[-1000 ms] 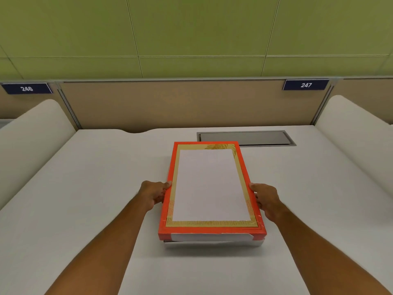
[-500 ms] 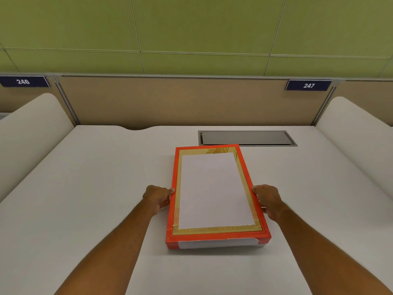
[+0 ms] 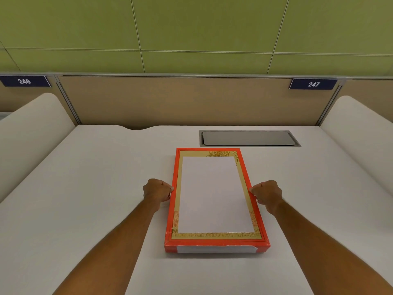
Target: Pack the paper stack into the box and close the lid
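Observation:
A flat red box [image 3: 215,249] lies lengthwise on the white desk [image 3: 95,188] in front of me. Its lid [image 3: 214,194], red-rimmed with a gold border and a white panel, sits fully down over the base. No paper stack shows; the lid covers whatever is inside. My left hand [image 3: 157,190] is curled against the lid's left long edge, thumb on the rim. On the opposite long edge, my right hand [image 3: 267,193] holds the lid the same way.
A grey cable hatch [image 3: 248,138] is set into the desk just beyond the box. A tan partition [image 3: 170,101] closes the back, and rounded white dividers stand at the left [image 3: 27,128] and right [image 3: 361,128].
The lid came down over the base: a second ago white showed under its near edge, now it sits flush. Both hands stayed on its sides and curled tighter.

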The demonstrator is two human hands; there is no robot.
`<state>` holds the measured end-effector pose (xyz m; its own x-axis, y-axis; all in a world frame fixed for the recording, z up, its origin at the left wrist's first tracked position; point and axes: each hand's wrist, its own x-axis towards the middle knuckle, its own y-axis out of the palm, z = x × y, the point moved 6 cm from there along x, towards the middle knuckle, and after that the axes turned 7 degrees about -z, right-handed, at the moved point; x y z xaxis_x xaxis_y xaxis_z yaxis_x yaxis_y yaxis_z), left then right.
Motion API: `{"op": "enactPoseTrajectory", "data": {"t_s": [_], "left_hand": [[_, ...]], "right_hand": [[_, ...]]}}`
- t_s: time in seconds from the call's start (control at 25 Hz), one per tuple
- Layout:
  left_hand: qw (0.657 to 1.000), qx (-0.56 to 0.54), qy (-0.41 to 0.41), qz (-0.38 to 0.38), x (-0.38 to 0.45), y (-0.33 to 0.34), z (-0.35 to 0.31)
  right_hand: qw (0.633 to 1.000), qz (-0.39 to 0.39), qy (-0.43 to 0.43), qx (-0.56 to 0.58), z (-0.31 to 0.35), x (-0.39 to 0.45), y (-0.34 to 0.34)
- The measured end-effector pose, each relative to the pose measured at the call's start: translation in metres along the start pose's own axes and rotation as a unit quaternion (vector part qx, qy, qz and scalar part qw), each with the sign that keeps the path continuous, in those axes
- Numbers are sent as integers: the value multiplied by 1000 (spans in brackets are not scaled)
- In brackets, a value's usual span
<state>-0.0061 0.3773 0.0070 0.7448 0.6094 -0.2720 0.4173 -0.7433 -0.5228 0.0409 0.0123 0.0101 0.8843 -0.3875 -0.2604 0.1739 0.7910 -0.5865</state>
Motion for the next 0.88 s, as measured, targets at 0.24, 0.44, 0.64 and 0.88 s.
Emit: {"op": "enactPoseTrajectory", "data": {"t_s": [0.24,0.44,0.64,0.88], "left_hand": [[999,18,-31,-13,3,1,0],[998,18,-49,-15,3,1,3],[995,97,14,-22,2,0,-5],[945,228,228,-52,-31,10,-48]], "right_hand": [[1000,-8,1,-11,-2,10,0],[1000,-11,11,-14,-1,8,-3],[999,-25,-2,-36,3,6,-4],[972,-57,-167,-154,34,-24,4]]}}
